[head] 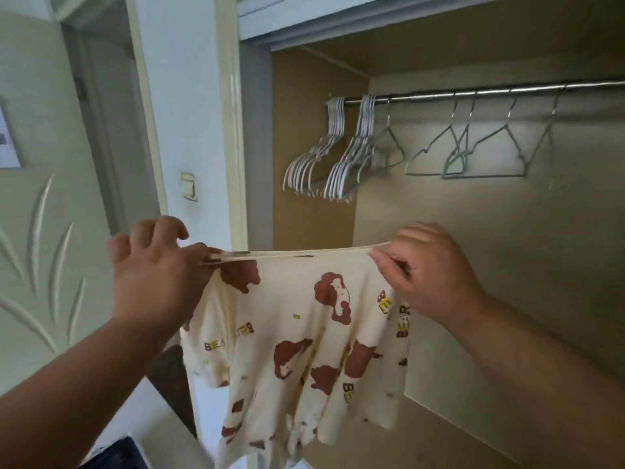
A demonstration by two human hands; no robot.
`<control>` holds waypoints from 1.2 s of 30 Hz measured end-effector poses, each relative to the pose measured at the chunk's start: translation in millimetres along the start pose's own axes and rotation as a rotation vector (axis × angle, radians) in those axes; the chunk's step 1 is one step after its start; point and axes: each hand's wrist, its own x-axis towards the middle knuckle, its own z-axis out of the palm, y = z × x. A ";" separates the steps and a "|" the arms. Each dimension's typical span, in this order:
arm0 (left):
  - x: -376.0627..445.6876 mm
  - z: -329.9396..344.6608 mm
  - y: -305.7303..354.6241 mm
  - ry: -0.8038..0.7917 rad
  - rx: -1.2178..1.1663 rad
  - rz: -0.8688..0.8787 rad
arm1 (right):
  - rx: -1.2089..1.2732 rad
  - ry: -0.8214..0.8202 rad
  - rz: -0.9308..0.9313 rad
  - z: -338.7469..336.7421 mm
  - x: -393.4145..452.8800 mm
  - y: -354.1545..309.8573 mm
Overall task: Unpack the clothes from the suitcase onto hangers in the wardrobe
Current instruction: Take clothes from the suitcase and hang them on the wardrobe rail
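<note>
Both arms were raised forward at about chest height in front of the open wardrobe [473, 231]; left hand [159, 269] was back-up, thumb and curled fingers pinching the left end of a garment's [304, 336] stretched top edge; right hand [429, 275] was back-up too, fingers curled under and pinching the right end of the same edge; both grips narrow, each holding fabric, nothing else in either hand; the garment was cream with brown bear shapes and "BEAR" lettering, held in mid-air between the hands, just in front of the wardrobe opening and well below the rail [490, 91]; its taut top edge ran left-right, roughly level, rising slightly toward the right hand; the rest of the cloth hung straight down from that edge in loose folds, lower hem ragged-looking and uneven; cannot tell which kind of garment it was; inside the wardrobe, the metal rail ran horizontally across the top; two tight bunches of white hangers [324, 157] hung at its left end, touching each other at the bottom; several thin grey wire hangers [473, 154] hung spaced out further right, all bare; wardrobe walls tan, a white door frame [233, 130] on the left; a dark object [118, 455] showed at the bottom left edge, too cropped to identify.
</note>
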 end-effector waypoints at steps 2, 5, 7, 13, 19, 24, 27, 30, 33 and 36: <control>13.9 -2.0 20.3 -0.089 -0.100 -0.051 | -0.002 0.041 0.010 -22.2 -6.0 22.8; 33.4 -18.2 64.5 -0.133 -0.657 -0.188 | 0.074 0.079 0.062 -44.5 -20.1 48.6; 47.8 -33.4 99.1 -0.091 -0.938 -0.236 | 0.116 0.116 0.134 -53.6 -29.6 65.0; 93.4 -74.0 173.6 0.097 -0.782 -0.021 | 0.256 0.190 0.484 -71.4 -48.8 106.4; 109.5 -90.4 220.4 0.135 -0.657 0.179 | 0.149 0.412 0.384 -115.0 -54.3 120.4; 115.3 -106.6 253.5 0.157 -0.602 0.373 | 0.217 0.698 0.745 -166.1 13.3 144.0; 120.4 -114.0 259.9 0.158 -0.521 0.408 | 0.619 0.430 1.257 -164.1 53.8 177.5; 123.9 -118.0 262.1 0.159 -0.450 0.383 | 0.861 0.190 1.504 -149.0 52.9 183.5; 125.0 -118.9 261.8 0.124 -0.418 0.373 | 1.009 0.121 1.537 -139.9 43.5 188.1; 123.1 -120.0 260.7 0.102 -0.366 0.376 | 1.083 0.091 1.503 -136.8 42.0 196.2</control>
